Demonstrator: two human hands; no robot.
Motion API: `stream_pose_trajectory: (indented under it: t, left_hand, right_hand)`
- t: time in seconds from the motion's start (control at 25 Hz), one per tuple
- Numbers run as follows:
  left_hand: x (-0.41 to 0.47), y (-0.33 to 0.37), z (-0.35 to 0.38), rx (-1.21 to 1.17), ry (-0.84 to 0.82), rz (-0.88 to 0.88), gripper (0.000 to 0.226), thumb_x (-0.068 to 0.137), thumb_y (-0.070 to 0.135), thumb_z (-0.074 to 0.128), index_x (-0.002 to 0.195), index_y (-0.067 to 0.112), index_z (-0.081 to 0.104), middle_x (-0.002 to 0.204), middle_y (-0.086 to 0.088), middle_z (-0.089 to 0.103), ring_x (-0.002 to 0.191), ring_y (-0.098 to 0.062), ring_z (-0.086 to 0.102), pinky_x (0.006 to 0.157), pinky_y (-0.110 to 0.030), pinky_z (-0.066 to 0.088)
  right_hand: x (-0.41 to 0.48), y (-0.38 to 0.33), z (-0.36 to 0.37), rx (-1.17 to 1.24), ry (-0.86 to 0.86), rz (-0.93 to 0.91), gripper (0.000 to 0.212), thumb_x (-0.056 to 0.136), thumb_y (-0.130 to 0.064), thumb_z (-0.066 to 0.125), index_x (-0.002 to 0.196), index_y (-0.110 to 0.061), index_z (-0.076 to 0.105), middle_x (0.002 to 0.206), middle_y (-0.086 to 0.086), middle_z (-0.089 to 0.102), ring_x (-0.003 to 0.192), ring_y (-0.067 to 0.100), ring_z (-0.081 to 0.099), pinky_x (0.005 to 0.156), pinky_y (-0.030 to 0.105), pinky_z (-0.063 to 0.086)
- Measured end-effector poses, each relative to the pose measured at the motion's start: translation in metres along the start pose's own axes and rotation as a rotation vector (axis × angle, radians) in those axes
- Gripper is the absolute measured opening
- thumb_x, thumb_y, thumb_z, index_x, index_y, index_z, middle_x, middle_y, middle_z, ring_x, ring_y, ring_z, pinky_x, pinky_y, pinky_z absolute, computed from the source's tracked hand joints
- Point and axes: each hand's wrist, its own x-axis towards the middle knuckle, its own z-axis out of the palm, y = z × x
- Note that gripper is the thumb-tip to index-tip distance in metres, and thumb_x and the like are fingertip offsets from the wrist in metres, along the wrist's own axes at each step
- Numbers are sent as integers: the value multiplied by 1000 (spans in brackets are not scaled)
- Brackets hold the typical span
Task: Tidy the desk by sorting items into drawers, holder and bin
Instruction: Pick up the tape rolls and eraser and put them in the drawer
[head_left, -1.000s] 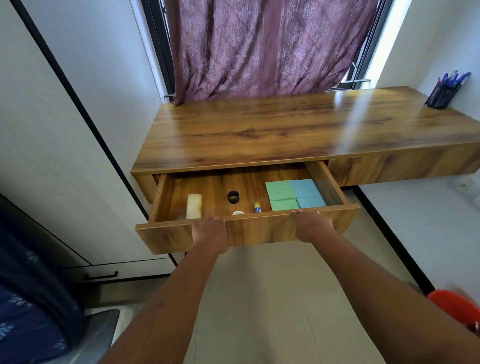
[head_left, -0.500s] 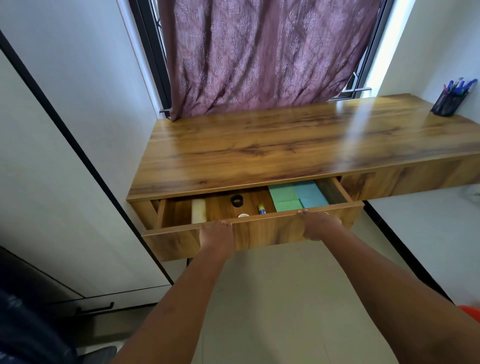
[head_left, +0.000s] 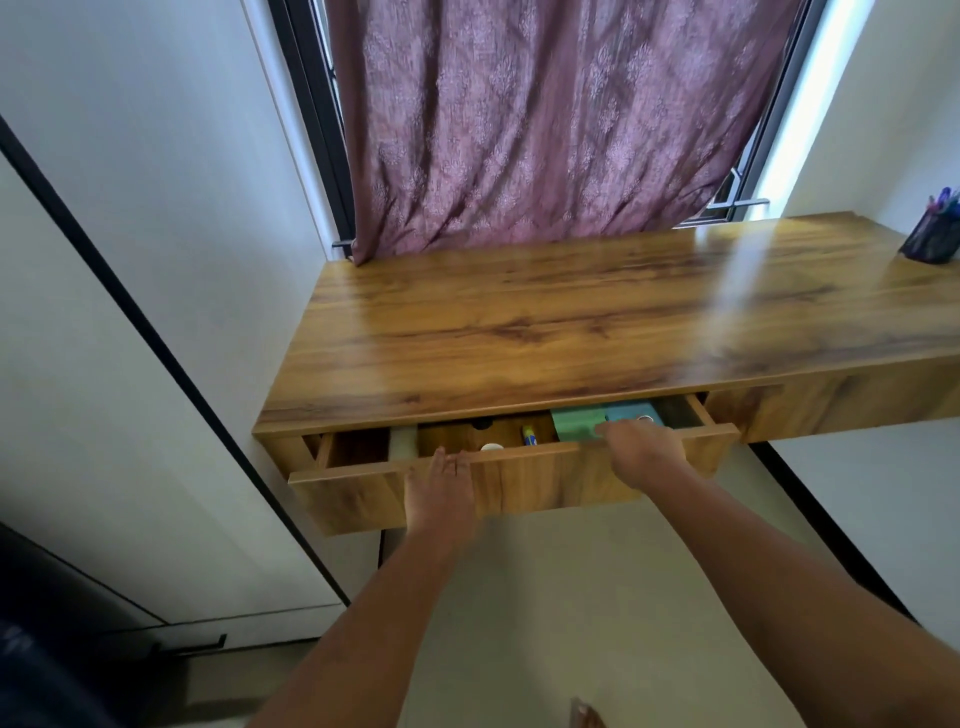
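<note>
The wooden drawer (head_left: 540, 483) under the desk (head_left: 571, 322) stands only slightly open. Through the narrow gap I see a pale roll (head_left: 402, 441), a black ring (head_left: 480, 424), a white cap (head_left: 491, 447), a blue and yellow glue stick (head_left: 529, 435), a green pad (head_left: 576, 422) and a blue pad (head_left: 631, 412). My left hand (head_left: 441, 493) lies flat against the drawer front, its straight fingers reaching the top edge. My right hand (head_left: 644, 454) presses the front further right, fingers over the top edge.
A dark mesh pen holder (head_left: 932, 239) with several pens stands at the desk's far right. A mauve curtain (head_left: 545, 119) hangs behind the desk. A white wardrobe (head_left: 104, 364) stands close on the left. Pale tiled floor (head_left: 571, 597) lies below.
The drawer has slid inward from wide open to a narrow gap, both hands pushing its front. My view has moved closer and to the left.
</note>
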Motion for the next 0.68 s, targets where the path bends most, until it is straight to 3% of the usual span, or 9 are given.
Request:
stream_pose_trajectory:
  t: [0.12,0.24,0.48,0.56,0.68]
  left_hand:
    - [19,0,-15,-11,120,-3,76,93,24,52,152,14,4,159,-4,13,148,-21,2,117,-45,18]
    - [43,-3,-21,42,133,-26,79,93,19,51,151,13,-2,161,-5,5,148,-22,0,117,-45,16]
    - [78,0,-16,-10,73,-44,92,87,21,64,151,11,-2,160,-6,9,148,-20,7,119,-38,12]
    - [83,3,-14,33,76,-41,94,86,25,67,151,10,2,159,-8,11,147,-21,11,119,-37,14]
    - [90,6,-15,127,99,-34,87,85,25,68,150,6,12,156,-12,25,144,-23,24,116,-35,24]
  right_hand:
    - [20,1,1,17,73,-61,83,86,-5,60,151,-26,13,155,4,26,140,27,29,100,44,43]
    - [37,3,5,-122,35,-110,97,86,-10,63,152,-25,-7,161,3,0,148,25,8,114,50,25]
    - [64,23,7,-171,-72,-126,111,77,-36,76,152,-20,-4,161,4,5,148,23,9,118,50,14]
    - [66,25,9,-147,-73,-124,111,77,-33,77,153,-18,-2,161,5,7,148,23,11,118,47,16]
    - [68,20,7,-44,-65,-87,97,82,-11,71,153,-15,6,160,5,14,146,23,18,111,41,35]
